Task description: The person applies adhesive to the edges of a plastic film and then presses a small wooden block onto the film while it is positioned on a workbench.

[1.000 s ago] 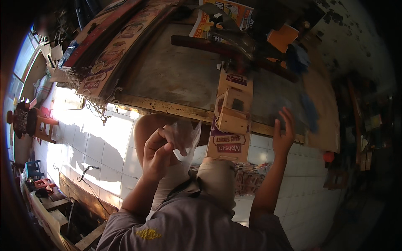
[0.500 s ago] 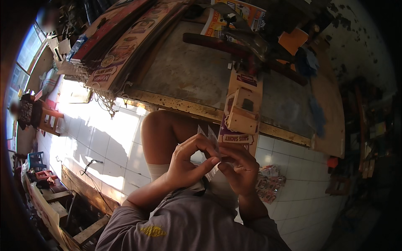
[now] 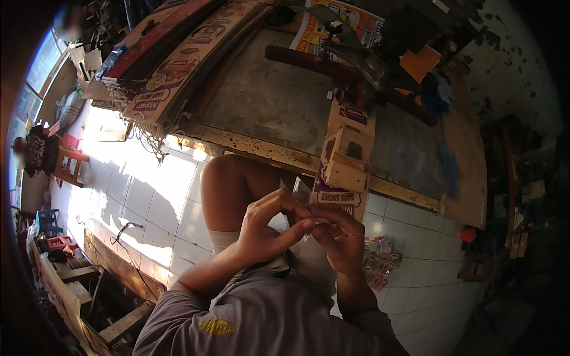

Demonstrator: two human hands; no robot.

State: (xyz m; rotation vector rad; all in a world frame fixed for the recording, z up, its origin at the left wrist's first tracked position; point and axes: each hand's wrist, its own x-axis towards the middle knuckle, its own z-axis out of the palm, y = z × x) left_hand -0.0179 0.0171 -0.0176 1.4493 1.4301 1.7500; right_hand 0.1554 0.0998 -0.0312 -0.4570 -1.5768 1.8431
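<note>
Left hand: the left hand (image 3: pixel 261 228) was curled in front of the chest, thumb and forefinger narrowed to a pinch on a small clear plastic sachet (image 3: pixel 301 199).
Right hand: the right hand (image 3: pixel 339 237) met it from the other side, fingertips closed on the same sachet; the two hands were touching.
Sachet: it stood between the fingertips, above the raised bare knee (image 3: pixel 228 184). Only its upper edge showed, pale and see-through. Whether it was sealed, torn or filled could not be told.
Progress: the sachet was in hand and being worked at its top edge, as far as could be judged. Nothing showed it finished or set down.
Wooden jig: a small pale wooden block frame (image 3: pixel 347 160) sat on a long printed cardboard strip (image 3: pixel 341 178), just beyond the hands and apart from them.
Workbench: a worn grey table with a scuffed wooden front edge (image 3: pixel 261 145) carried the strip, stacked printed boards (image 3: pixel 178 53) at the far left, and dark tools toward the back.
Floor: white tiles (image 3: pixel 148 196) lay in strong sunlight to the left. A heap of small printed packets (image 3: pixel 380 261) lay near the right hand, lower down.
</note>
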